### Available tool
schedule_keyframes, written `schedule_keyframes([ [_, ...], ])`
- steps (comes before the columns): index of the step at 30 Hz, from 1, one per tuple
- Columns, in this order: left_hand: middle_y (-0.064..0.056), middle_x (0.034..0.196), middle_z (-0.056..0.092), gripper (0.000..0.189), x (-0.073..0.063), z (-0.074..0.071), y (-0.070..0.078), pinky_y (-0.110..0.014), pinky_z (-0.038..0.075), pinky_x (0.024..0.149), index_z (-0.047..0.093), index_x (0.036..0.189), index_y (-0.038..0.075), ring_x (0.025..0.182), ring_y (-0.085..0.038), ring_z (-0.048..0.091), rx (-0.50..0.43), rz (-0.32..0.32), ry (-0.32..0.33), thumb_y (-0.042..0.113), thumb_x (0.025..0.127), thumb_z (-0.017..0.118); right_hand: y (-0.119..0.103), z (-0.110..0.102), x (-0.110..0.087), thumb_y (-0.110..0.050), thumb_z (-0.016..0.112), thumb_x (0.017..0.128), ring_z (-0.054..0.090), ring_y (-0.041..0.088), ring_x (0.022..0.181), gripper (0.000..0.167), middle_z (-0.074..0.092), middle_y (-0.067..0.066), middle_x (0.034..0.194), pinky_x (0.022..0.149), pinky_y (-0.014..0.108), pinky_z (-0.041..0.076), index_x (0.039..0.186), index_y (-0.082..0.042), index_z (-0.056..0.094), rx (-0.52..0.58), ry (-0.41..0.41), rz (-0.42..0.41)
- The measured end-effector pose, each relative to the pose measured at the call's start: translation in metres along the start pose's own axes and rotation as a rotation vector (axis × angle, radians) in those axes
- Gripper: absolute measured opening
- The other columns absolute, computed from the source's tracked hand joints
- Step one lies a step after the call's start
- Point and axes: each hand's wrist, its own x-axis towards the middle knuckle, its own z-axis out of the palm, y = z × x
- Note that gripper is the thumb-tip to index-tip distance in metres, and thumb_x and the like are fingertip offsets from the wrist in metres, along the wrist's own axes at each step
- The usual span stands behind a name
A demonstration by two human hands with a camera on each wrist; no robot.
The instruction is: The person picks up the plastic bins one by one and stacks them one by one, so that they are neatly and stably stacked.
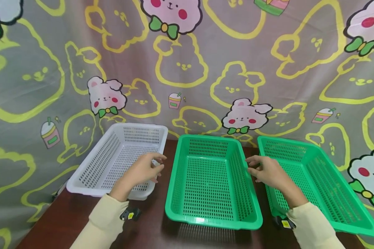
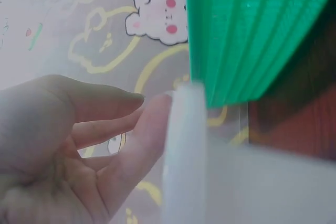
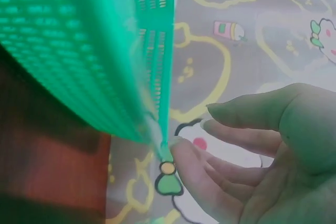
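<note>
Three slatted plastic baskets stand in a row: a white basket at left, a green basket in the middle and a second green basket at right. Over the white basket's right rim hovers my left hand, its fingers loosely bent with nothing between them. My right hand is by the middle basket's right rim, between the two green baskets. Its fingertips come near that rim; whether they touch it I cannot tell. In the right wrist view, thumb and fingers are bent around nothing.
The baskets rest on a dark reddish-brown table. Behind them hangs a grey cloth printed with cartoon bears and drink cups. Narrow gaps separate the middle basket from its neighbours. A small dark device sits at each wrist.
</note>
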Motion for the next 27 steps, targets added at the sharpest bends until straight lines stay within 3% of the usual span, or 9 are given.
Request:
schedule_keyframes([
  [5,-0.027,0.128,0.065,0.036,-0.002,-0.019,-0.008,-0.033,0.064,0.059,0.063,0.136,0.000,0.074,-0.019,0.072,0.068,0.010,0.023,0.005,0.100,0.060,-0.016,-0.003,0.004,-0.009,0.065,0.100,0.073,0.022,0.081,0.032,0.068,0.026,0.119,0.061,0.030,0.063,0.130,0.001,0.066,-0.022,0.007,-0.024],
  [12,-0.031,0.125,0.066,0.036,-0.008,-0.042,-0.019,-0.033,0.064,0.058,0.064,0.134,-0.002,0.072,-0.025,0.074,0.124,0.021,0.063,0.004,0.099,0.060,-0.039,-0.005,0.015,-0.011,0.065,0.100,0.073,0.021,0.074,0.031,0.068,0.024,0.124,0.062,0.030,0.062,0.130,-0.003,0.067,-0.043,-0.035,-0.050],
  [18,-0.032,0.127,0.066,0.035,-0.014,-0.063,-0.023,-0.033,0.064,0.061,0.064,0.133,-0.002,0.086,-0.030,0.075,0.203,0.003,0.107,0.004,0.098,0.061,-0.060,-0.003,0.029,-0.011,0.066,0.100,0.072,0.014,0.071,0.032,0.069,0.022,0.122,0.063,0.031,0.062,0.131,-0.004,0.067,-0.072,-0.070,-0.078],
  [21,-0.030,0.129,0.066,0.035,-0.018,-0.074,-0.026,-0.037,0.064,0.066,0.066,0.132,-0.002,0.094,-0.035,0.074,0.261,0.005,0.136,0.005,0.097,0.063,-0.070,0.001,0.036,-0.012,0.067,0.100,0.072,0.012,0.072,0.032,0.070,0.021,0.122,0.065,0.031,0.063,0.131,-0.004,0.067,-0.077,-0.081,-0.084],
  [27,-0.031,0.126,0.067,0.034,-0.023,-0.097,-0.037,-0.057,0.062,0.084,0.067,0.127,-0.005,0.104,-0.045,0.070,0.370,0.041,0.178,0.006,0.095,0.066,-0.089,0.012,0.047,-0.013,0.067,0.100,0.071,0.011,0.066,0.034,0.069,0.020,0.124,0.066,0.030,0.064,0.134,-0.005,0.066,-0.041,-0.125,-0.076],
])
